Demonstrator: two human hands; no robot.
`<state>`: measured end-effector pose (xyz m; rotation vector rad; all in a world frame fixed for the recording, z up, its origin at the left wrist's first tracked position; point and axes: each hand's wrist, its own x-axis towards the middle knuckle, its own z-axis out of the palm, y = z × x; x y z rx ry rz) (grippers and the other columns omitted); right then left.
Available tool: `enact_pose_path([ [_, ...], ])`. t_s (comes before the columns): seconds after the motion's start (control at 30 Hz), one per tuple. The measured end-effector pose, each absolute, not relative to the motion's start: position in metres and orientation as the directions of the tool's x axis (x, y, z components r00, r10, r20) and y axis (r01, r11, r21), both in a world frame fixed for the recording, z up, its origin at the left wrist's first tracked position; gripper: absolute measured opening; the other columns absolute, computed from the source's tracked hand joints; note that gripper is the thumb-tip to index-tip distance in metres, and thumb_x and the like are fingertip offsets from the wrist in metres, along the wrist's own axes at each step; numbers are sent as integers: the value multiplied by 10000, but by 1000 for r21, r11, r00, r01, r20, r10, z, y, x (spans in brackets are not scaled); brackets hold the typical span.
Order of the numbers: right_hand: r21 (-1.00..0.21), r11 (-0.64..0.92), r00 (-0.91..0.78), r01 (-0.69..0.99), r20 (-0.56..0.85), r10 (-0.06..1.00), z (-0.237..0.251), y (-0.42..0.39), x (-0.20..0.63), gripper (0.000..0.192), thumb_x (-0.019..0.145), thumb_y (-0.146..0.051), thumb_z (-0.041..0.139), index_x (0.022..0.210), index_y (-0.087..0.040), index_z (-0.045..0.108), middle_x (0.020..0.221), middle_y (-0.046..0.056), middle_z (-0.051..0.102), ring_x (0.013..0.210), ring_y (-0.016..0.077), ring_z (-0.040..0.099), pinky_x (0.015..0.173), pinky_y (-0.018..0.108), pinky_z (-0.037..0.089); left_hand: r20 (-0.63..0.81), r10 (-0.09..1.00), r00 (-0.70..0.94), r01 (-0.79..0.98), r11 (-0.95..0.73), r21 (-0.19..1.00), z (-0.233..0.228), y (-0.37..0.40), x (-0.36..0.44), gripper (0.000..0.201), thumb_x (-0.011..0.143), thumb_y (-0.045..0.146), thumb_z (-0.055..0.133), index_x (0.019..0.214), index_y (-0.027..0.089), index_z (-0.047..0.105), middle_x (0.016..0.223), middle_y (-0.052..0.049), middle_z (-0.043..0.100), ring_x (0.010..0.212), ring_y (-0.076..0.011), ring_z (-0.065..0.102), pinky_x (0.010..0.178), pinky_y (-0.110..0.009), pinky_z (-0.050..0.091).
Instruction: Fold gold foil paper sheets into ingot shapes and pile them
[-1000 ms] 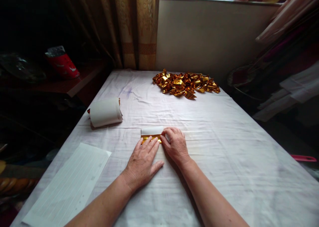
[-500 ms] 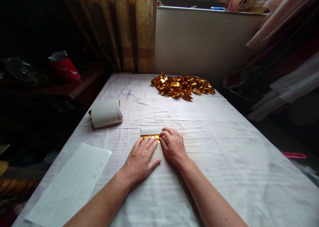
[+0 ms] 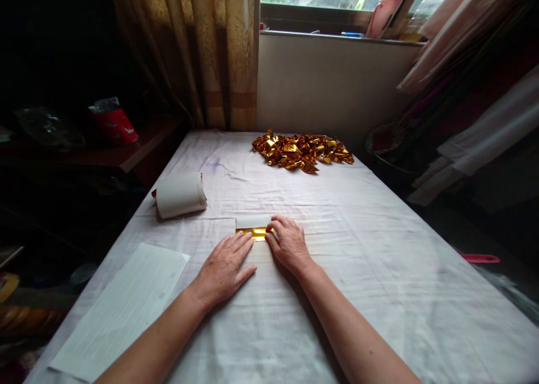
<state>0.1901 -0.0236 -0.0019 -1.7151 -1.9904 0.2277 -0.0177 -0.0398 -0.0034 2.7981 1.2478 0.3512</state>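
While the gold foil sheet (image 3: 255, 231) lies partly folded, white side up, at the near middle of the white cloth (image 3: 379, 272), the left hand (image 3: 222, 269) presses it flat, fingers together; right hand (image 3: 289, 246) pinches its right end, a rolled paper stack (image 3: 180, 195) well left

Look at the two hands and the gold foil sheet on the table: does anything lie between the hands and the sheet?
Nothing visible does. The left hand lies flat with its fingertips on the gold foil sheet, and the right hand presses its right end. The paper roll and the folded gold pile lie apart from it.
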Motion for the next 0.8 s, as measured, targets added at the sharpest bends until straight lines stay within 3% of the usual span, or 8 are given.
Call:
enact_pose_path([
  [0.63,-446,281,-145,850,315,938,-11,-18,203,215,871,-126,538,922,-262,697,1184,36,667,1096,201,576,916,358,429,234,795,560,777,-602,184,-7,-44,-44,433,937,393,485,1318,208,575,1415,-74,549,1336,-266,456,1093,-459,407],
  [0.7,-444,268,-125,855,327,937,-11,-20,204,243,874,-126,524,977,-255,703,1211,50,664,1126,207,574,928,361,437,239,797,555,781,-598,180,-7,-44,-43,432,937,388,485,1315,201,577,1410,-78,553,1331,-272,460,1091,-464,410],
  [0.8,-372,267,-97,889,416,904,-8,-30,197,350,917,-197,488,1242,-208,616,1374,102,569,1287,244,479,1034,417,381,269,796,542,785,-594,176,-7,-45,-40,419,935,372,492,1307,201,581,1404,-78,558,1325,-271,464,1097,-464,403],
])
